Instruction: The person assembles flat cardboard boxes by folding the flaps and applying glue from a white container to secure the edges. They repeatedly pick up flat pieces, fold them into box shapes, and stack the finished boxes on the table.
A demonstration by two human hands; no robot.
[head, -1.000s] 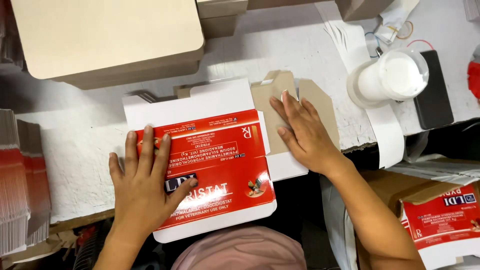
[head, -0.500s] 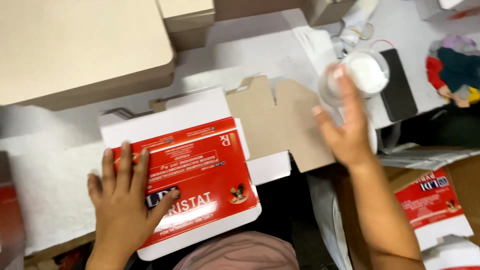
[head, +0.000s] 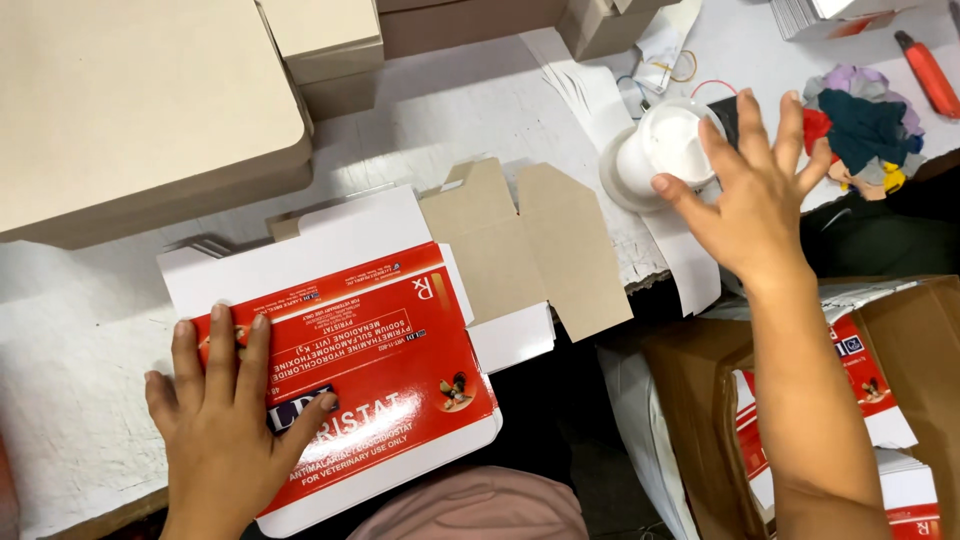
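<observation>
- Head view, the only one here, looking straight down at a white, worn work table (head: pixel 480 110).
- Left hand (head: pixel 225 425) is flat on a red and white flattened carton (head: pixel 370 370), fingers spread a bit and palm pressing down on its left half. It's not pinching anything, just holding the carton against the table.
- The carton lies at the near edge of the table, slightly tilted, and its lower right corner hangs over the edge. Its brown unprinted flaps (head: pixel 540 245) are folded out to the upper right and lie flat.
- Right hand (head: pixel 750 200) is well apart from the carton, up at the right side of the table. Its fingers are fanned open, and the fingertips are at or just over a small white round tub (head: pixel 660 150). I can't tell whether it's touching the tub or just above it. It isn't gripping it.
- Just right of the tub there's a heap of coloured rags (head: pixel 860 130), and a red marker-like tool (head: pixel 925 70) sits in the far right corner.
- A big stack of plain beige boards (head: pixel 150 120) fills the upper left, with smaller beige boxes (head: pixel 320 45) behind it.
- Lower right, below the table, there's an open brown cardboard box (head: pixel 900 340) with more of the red and white cartons stacked inside.
</observation>
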